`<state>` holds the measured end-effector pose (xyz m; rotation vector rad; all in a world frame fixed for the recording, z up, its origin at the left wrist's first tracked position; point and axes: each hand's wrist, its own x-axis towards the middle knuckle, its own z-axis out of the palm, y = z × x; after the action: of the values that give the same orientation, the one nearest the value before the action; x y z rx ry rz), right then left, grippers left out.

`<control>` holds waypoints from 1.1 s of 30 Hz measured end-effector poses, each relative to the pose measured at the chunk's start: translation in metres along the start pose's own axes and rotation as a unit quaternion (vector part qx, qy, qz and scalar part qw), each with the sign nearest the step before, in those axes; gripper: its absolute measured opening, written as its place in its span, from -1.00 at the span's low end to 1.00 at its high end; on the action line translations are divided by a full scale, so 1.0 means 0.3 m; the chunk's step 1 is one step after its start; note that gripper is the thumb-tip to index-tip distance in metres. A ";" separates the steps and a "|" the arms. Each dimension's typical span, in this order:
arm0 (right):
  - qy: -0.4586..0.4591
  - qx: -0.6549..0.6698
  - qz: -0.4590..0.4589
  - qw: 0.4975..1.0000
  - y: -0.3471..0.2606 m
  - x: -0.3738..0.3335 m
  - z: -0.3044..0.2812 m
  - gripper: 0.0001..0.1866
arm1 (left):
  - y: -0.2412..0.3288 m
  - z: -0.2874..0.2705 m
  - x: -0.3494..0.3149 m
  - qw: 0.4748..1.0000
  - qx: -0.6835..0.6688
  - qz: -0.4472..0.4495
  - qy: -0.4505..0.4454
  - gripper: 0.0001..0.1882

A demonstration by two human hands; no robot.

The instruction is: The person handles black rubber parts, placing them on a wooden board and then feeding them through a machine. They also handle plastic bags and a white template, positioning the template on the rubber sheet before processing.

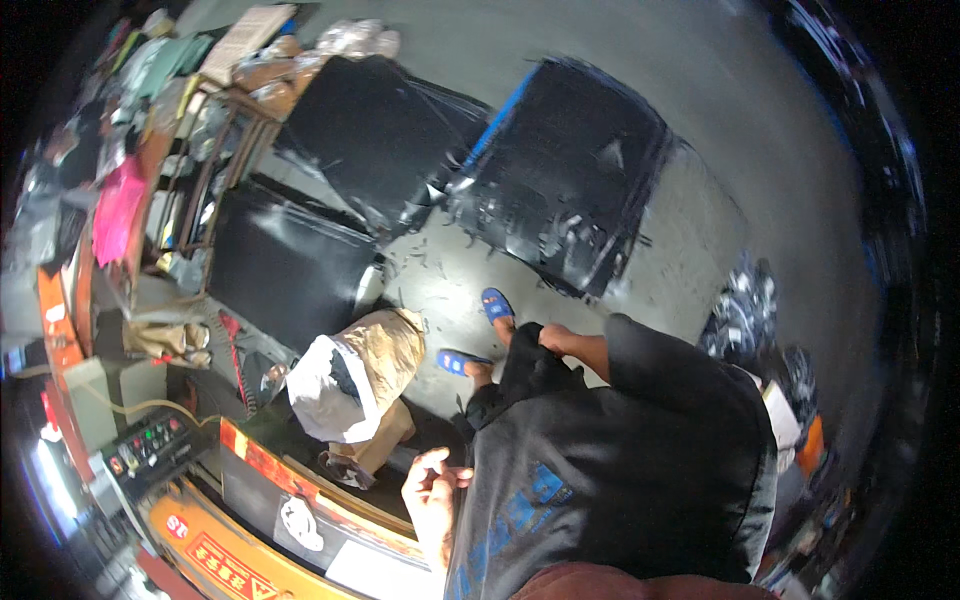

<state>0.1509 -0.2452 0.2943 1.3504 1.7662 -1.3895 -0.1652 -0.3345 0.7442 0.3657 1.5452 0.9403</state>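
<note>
My left hand (435,495) is beside the front edge of an orange-sided machine (215,550), fingers loosely bent and apart, holding nothing I can see. White sheet-like material (385,568) and a small white piece (300,523) lie on the machine's dark surface, close to that hand. Lower on my body, my right hand (556,338) is curled against my black trousers (525,370). Its fingertips are hidden, so whatever it may grip does not show. A tan sack with a white lining (385,350) stands between the machine and my feet.
Stacks of black sheets (570,160) lie on the grey floor, with scraps around them. A control box with lit buttons (150,450) sits at the machine's end. A metal rack (205,180) and a pink cloth (118,210) are at the left. Dark bundles (745,305) are at the right.
</note>
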 end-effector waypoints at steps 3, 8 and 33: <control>0.015 -0.098 -0.022 0.995 -0.068 0.045 -0.046 -0.70 | -0.026 -0.011 -0.027 1.000 -0.022 0.018 0.011 -0.58; 0.023 0.018 0.017 0.999 -0.129 0.109 -0.094 -0.72 | 0.025 -0.075 -0.119 0.986 -0.032 0.141 0.077 -0.57; 0.150 0.197 -0.028 0.968 -0.109 -0.201 0.144 -0.76 | 0.148 -0.139 -1.012 0.486 -0.009 0.865 0.121 -0.38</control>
<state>0.1359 -0.3078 0.3438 1.8127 1.7834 -1.7083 -0.1493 -0.5345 0.9799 2.0700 0.8892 2.5697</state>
